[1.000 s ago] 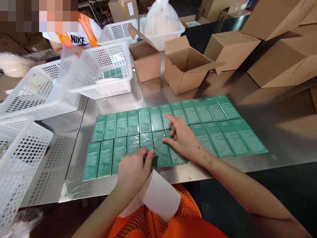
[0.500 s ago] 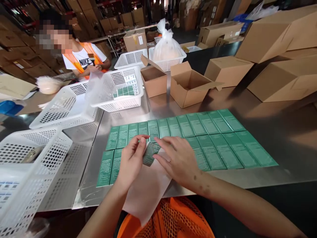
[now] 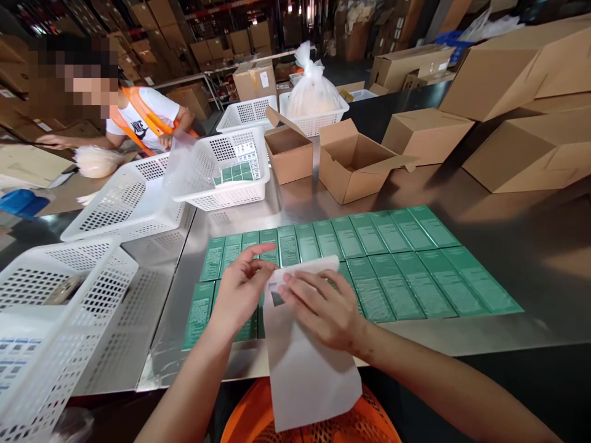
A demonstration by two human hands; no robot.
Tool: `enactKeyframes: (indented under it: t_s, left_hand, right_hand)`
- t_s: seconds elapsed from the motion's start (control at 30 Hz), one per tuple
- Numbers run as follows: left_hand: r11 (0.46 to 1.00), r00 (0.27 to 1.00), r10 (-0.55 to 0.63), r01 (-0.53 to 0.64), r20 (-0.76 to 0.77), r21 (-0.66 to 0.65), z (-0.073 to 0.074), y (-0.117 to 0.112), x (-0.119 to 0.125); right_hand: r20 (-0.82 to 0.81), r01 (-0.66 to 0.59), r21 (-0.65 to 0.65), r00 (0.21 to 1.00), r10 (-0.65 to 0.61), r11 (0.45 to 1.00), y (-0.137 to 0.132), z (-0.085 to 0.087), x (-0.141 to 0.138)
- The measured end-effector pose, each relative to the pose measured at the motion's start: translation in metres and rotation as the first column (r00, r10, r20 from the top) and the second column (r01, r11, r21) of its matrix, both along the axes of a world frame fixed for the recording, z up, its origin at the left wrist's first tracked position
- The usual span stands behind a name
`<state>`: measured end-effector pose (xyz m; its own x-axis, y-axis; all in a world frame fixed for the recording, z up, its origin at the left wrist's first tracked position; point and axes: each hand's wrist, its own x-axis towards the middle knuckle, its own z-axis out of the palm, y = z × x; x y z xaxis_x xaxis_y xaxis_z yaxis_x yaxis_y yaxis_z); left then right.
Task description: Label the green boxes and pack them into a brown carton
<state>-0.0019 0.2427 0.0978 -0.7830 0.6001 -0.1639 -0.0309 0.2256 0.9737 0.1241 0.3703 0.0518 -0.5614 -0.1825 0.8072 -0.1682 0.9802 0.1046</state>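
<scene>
"What's the grip like?"

"The right hand (image 3: 325,307) is closed on a white strip (image 3: 305,375), its fingers laid across the upper part, where the strip curls over. The left hand (image 3: 240,292) has its thumb and bent fingertips at the strip's left edge; whether they pinch it can't be told."

"And what has changed?"

"A second ago both hands were down over the green boxes (image 3: 372,289). Now they are at the strip, which has come up between them. That suggests the work has shifted from the boxes to the strip. A small dark patch shows beside the right fingertips, too unclear to name."

"How are the hands posed?"

"The left has its index finger stretched out, pointing inward above the strip. The right comes in from the other side, back of the hand up. Both forearms reach forward, over the near edge."

"Where does everything lie?"

"The strip hangs past the table edge, in front of some orange mesh (image 3: 383,418). Behind the hands, the boxes lie flat in two rows on the metal table (image 3: 480,335). Farther out stand an open carton (image 3: 355,184) and a white basket (image 3: 221,197) with more green boxes inside; beyond that basket is a co-worker (image 3: 143,117)."
</scene>
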Motion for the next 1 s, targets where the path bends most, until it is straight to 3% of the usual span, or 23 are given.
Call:
enactKeyframes:
  t_s: [0.1,0.17,0.23,0.3,0.37,0.47,0.57,0.67,0.77,0.83,0.93,1.0]
  left_hand:
    - [1.0,0.997,-0.004,0.005,-0.077,0.004,-0.005,-0.005,-0.013]
    - [0.998,0.992,0.065,-0.062,-0.105,0.032,-0.008,-0.008,-0.03]
    - [0.989,0.989,0.141,-0.139,-0.036,0.054,-0.01,-0.008,-0.049]
    - [0.987,0.987,0.151,-0.154,0.058,0.049,-0.011,-0.005,-0.065]
    - [0.998,0.991,0.065,-0.068,0.119,0.016,-0.009,0.003,-0.072]
    - [0.973,0.961,-0.191,0.213,0.2,-0.092,-0.008,0.018,-0.061]
    - [0.896,0.907,-0.364,0.403,0.213,-0.186,-0.014,0.033,-0.04]
    - [0.882,0.919,-0.384,0.395,0.094,-0.259,-0.028,0.046,-0.026]
    - [0.88,0.928,-0.371,0.341,-0.032,-0.33,-0.043,0.056,-0.02]
    - [0.872,0.93,-0.356,0.296,-0.089,-0.391,-0.049,0.061,-0.018]
    - [0.842,0.931,-0.334,0.225,-0.146,-0.491,-0.051,0.068,-0.015]
    - [0.814,0.928,-0.334,0.197,-0.163,-0.546,-0.049,0.072,-0.013]
  right_hand:
    - [0.023,-0.307,-0.094,0.95,0.31,0.947,-0.001,0.008,0.014]
    - [0.05,-0.472,-0.267,0.864,0.501,0.84,0.003,0.025,0.026]
    - [0.029,-0.516,-0.488,0.797,0.603,0.704,0.018,0.048,0.032]
    - [-0.02,-0.447,-0.688,0.799,0.601,0.571,0.041,0.068,0.028]
    - [-0.009,-0.285,-0.851,0.848,0.531,0.44,0.071,0.078,0.011]
    - [0.158,0.052,-0.976,0.841,0.517,0.213,0.113,0.071,-0.028]
    - [0.331,0.356,-0.93,0.706,0.626,0.091,0.136,0.052,-0.058]
    - [0.403,0.501,-0.863,0.611,0.681,0.061,0.14,0.034,-0.073]
    - [0.43,0.512,-0.854,0.597,0.677,0.091,0.137,0.018,-0.079]
    - [0.474,0.467,-0.863,0.624,0.621,0.19,0.134,0.007,-0.081]
    - [0.555,0.382,-0.819,0.716,0.423,0.428,0.132,-0.01,-0.084]
    - [0.569,0.355,-0.755,0.772,0.282,0.551,0.13,-0.019,-0.085]
